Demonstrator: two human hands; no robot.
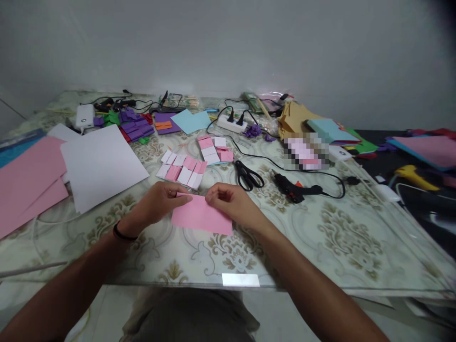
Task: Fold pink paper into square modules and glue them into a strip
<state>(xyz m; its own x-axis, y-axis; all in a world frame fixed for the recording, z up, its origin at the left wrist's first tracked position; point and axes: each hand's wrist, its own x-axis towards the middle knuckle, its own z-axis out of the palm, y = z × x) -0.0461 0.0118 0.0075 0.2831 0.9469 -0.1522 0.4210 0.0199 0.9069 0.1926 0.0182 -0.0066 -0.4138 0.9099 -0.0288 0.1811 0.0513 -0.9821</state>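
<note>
The pink paper (203,217) is between the two hands, over the front middle part of the bench (285,251); whether its lower edge touches the bench, I cannot tell. It should be very light, and I judge it to be thin but a little stiff, so it can bend or crease easily and can tear if it is pulled hard. It is probably not very slippery for bare fingers. The best place to take hold seems to be the long upper edge, with thumb and fingertips, pressing softly so that the flat part stays smooth.

The left hand (166,201) has its grip closed on the paper at the upper left corner, with the thumb lying on the face. The right hand (231,202) pinches the same upper edge, nearer to the middle, and its wrist side lies over the right end of the paper.

In look, the paper is one plain pink colour, wider than it is tall, with a straight lower edge, which goes slightly down toward the right. No print or drawing is visible on it. Just beyond the hands lie folded pink and white pieces (183,172) and black scissors (247,175).
</note>
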